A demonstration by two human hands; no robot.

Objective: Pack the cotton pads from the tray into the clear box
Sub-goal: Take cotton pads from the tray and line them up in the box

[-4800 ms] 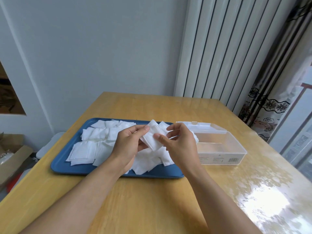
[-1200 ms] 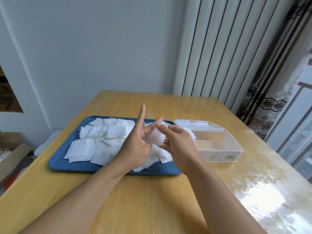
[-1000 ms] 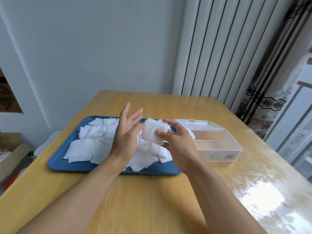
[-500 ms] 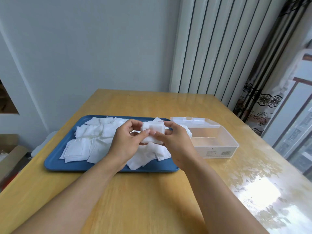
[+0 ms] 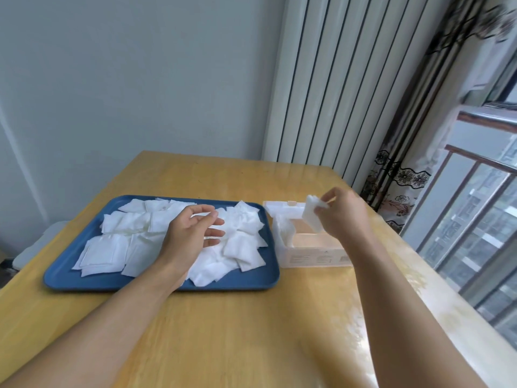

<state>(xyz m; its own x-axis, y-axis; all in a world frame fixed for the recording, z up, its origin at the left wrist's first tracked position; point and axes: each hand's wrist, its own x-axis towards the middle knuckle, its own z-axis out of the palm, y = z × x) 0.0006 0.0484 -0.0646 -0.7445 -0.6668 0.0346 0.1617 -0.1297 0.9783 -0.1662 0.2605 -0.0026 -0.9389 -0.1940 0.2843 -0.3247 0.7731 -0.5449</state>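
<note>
A blue tray (image 5: 64,278) on the wooden table holds several loose white cotton pads (image 5: 240,245). To its right stands the clear box (image 5: 313,256), lid open at the back, with some white pads against its left inner wall. My right hand (image 5: 345,217) hovers over the box and pinches a small stack of cotton pads (image 5: 312,217). My left hand (image 5: 193,233) hangs above the tray's pads with fingers spread and relaxed, holding nothing.
The wooden table (image 5: 246,326) has a glossy, reflective patch on its right side. A white radiator (image 5: 330,88) and a patterned curtain (image 5: 402,180) stand behind the table's far right corner. A window railing lies to the right.
Both hands held the stack together over the tray half a second ago. Now my right hand has carried it right, over the box, and my left hand has let go and opened.
</note>
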